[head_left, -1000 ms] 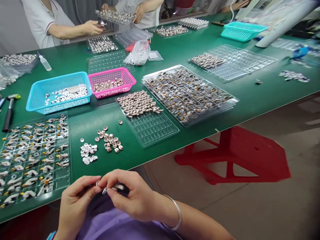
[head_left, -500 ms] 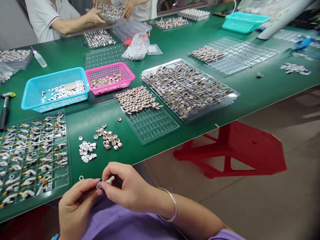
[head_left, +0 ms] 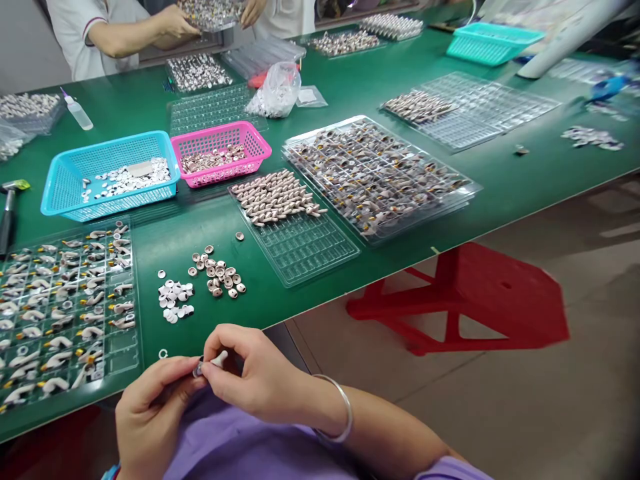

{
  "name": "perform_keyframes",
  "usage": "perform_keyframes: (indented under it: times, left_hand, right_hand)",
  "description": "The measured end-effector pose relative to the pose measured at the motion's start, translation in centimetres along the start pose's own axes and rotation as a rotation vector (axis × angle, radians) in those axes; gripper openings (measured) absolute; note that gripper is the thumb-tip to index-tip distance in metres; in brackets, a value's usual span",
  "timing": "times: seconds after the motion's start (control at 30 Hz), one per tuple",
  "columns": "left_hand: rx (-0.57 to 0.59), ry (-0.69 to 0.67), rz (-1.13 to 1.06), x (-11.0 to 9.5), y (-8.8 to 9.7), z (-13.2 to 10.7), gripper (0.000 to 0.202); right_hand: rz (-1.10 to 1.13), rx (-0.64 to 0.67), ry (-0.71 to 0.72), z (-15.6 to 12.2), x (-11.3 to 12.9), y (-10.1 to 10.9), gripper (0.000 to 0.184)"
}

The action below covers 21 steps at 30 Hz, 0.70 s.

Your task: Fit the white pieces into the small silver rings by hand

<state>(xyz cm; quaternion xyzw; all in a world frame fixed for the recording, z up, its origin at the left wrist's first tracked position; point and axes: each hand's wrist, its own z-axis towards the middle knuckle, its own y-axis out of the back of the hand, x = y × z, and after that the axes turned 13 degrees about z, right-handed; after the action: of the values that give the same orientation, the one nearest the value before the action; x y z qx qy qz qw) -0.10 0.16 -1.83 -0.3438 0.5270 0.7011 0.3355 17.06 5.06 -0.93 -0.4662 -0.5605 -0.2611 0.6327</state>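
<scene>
Close to my lap, my left hand [head_left: 154, 400] pinches a small round grey-white piece [head_left: 198, 369] between thumb and fingertips. My right hand [head_left: 263, 379] is closed on a small white part [head_left: 220, 359] with a knobbed end, held against that round piece. Fingers cover most of where the two meet, so I cannot tell whether they are joined. Just beyond my fingers, a white ring [head_left: 163, 354] lies at the table edge. Further in are a pile of white discs [head_left: 175, 300] and a pile of brown-pink caps [head_left: 220, 272].
Left is a clear tray [head_left: 120, 347] of curved white parts; a hammer [head_left: 8, 217] lies behind it. Blue [head_left: 75, 213] and pink baskets [head_left: 260, 157] stand beyond the piles. A partly filled tray [head_left: 310, 260] lies right. A red stool [head_left: 505, 287] stands below; co-workers' hands [head_left: 177, 23] hold a tray.
My hands stay nearly in place, still gripping the small pieces. Across the table, the co-workers' tray has moved slightly up and to the left. The view has shifted a little.
</scene>
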Motion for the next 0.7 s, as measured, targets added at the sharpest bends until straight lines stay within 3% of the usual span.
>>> perform_keyframes:
  times: [0.13, 0.23, 0.43, 0.7]
  left_hand:
    - [-0.030, -0.031, 0.078, 0.6, 0.2, -0.7, 0.021]
    - [-0.078, -0.035, 0.082, 0.6, 0.1, -1.2, 0.030]
    - [-0.164, -0.075, -0.013, -1.1, -0.3, -1.0, 0.031]
    - [-0.148, 0.022, -0.035, -1.1, -0.7, -1.2, 0.032]
  right_hand:
    - [0.010, 0.006, -0.004, 0.1, 0.1, 0.0, 0.010]
    - [0.044, 0.007, -0.025, 0.2, 0.2, 0.0, 0.012]
    - [0.159, 0.062, -0.086, -0.1, -0.1, -0.2, 0.011]
    - [0.043, 0.045, 0.096, -0.3, -0.7, -0.1, 0.005]
